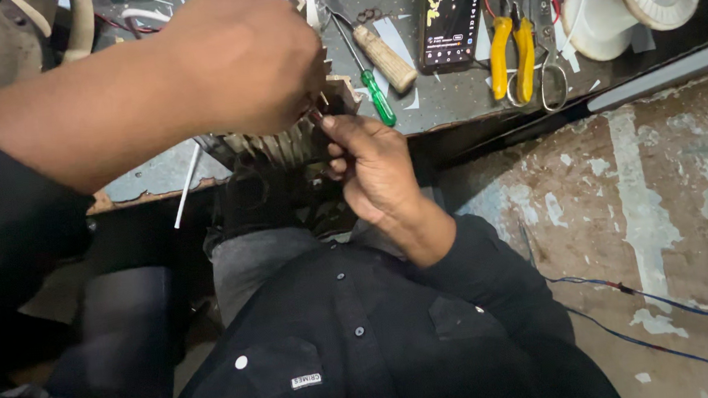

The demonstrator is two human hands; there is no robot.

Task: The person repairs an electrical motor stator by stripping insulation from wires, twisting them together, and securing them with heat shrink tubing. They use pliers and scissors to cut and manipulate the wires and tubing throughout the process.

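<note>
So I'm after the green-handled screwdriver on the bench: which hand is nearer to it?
Right. The right hand sits just below-left of the green-handled screwdriver, its fingertips at the ribbed metal part. The left hand is farther left, over that part.

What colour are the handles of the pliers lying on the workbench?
Yellow handles on the metal pliers, seen best in the head view.

A phone (452, 14) lay near the top middle of the frame on the grey bench, a slim upright rectangle tilted a little, its lit screen dark with a patch of yellow shapes at the top and small pale marks lower down. Low in the frame, left of centre, a small white rectangular label (306, 380) with dark lettering sat sewn on the black shirt.
</note>
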